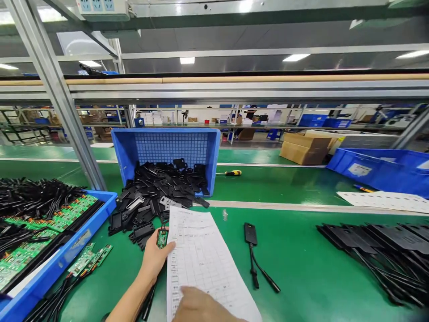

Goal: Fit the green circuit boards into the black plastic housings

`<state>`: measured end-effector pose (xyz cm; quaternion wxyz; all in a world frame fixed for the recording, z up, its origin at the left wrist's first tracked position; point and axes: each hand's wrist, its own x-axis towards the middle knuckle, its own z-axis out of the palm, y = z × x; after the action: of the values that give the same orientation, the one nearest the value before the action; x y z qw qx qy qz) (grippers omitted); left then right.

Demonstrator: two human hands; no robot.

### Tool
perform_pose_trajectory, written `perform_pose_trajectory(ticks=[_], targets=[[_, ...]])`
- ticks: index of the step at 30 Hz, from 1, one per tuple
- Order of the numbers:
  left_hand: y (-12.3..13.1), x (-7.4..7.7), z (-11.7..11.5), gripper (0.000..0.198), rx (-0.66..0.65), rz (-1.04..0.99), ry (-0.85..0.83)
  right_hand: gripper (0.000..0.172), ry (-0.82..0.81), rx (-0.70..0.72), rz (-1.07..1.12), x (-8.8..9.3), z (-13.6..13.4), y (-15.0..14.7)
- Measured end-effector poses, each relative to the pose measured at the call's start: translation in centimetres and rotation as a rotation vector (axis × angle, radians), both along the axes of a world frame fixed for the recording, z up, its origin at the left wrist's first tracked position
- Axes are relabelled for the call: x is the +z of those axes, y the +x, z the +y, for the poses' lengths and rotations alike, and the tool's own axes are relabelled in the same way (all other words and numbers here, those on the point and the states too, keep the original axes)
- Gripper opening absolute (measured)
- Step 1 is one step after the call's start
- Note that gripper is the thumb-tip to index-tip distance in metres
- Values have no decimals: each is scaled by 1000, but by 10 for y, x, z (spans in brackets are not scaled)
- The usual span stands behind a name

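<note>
Head-camera view of a green workbench. The left hand (154,256), at seven o'clock, is clamped by its fingertips on a small green circuit board (162,238), just beside the left edge of a printed sheet (204,250). The right hand (197,308), at six o'clock, rests on that sheet; whether its fingers are curled or flat cannot be told. Black plastic housings (157,188) spill from a tipped blue crate (167,145) at eleven o'clock (the nearest touch the sheet's top edge). The fingertip grip looks slight, so the board might slip and drop among the housings.
</note>
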<state>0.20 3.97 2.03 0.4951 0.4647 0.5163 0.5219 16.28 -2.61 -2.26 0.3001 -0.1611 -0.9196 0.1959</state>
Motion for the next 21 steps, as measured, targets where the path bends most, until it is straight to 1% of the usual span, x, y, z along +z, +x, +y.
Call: perform_pose_trajectory(ticks=[1, 2, 3, 4, 5, 6, 7, 8, 9, 10, 11, 12, 13, 14, 15, 18, 21], targets=[[-1, 0, 1, 46, 6, 5, 13, 28, -53, -66, 82, 5, 4, 8], [-3, 0, 1, 44, 5, -1, 23, 26, -116, -174, 176, 12, 9, 19], [-4, 1, 1, 43, -5, -17, 26, 24, -172, -331, 278, 20, 15, 31], [-4, 3, 0, 43, -18, -40, 21, 23, -192, -491, 371, 26, 24, 44], [-5, 5, -1, 44, -29, -70, 13, 26, -217, -654, 455, 30, 33, 56], [-5, 7, -2, 44, -39, -106, 1, 33, -270, -785, 534, 32, 42, 66], [-5, 9, -3, 44, -48, -147, -15, 44, -364, -877, 601, 33, 50, 75], [-5, 10, -4, 44, -55, -189, -34, 54, -494, -928, 659, 32, 57, 82], [-5, 12, -5, 44, -61, -232, -56, 61, -643, -929, 709, 31, 62, 87], [-6, 13, -6, 44, -66, -269, -80, 65, -790, -885, 747, 31, 65, 90], [-6, 14, -6, 45, -72, -300, -106, 65, -913, -810, 770, 32, 67, 91], [-6, 15, -7, 46, -75, -323, -130, 62, -1002, -723, 780, 35, 66, 92], [-7, 16, -7, 47, -76, -341, -149, 58, -1055, -645, 777, 38, 65, 92], [-7, 17, -8, 49, -76, -353, -162, 54, -1073, -596, 764, 42, 63, 91], [-8, 17, -8, 50, -77, -362, -167, 52, -1066, -580, 744, 46, 60, 90], [-8, 17, -9, 50, -88, -373, -149, 50, -985, -630, 708, 56, 54, 87], [-7, 14, -8, 50, -72, -333, -96, 48, -928, -657, 716, 57, 51, 87]])
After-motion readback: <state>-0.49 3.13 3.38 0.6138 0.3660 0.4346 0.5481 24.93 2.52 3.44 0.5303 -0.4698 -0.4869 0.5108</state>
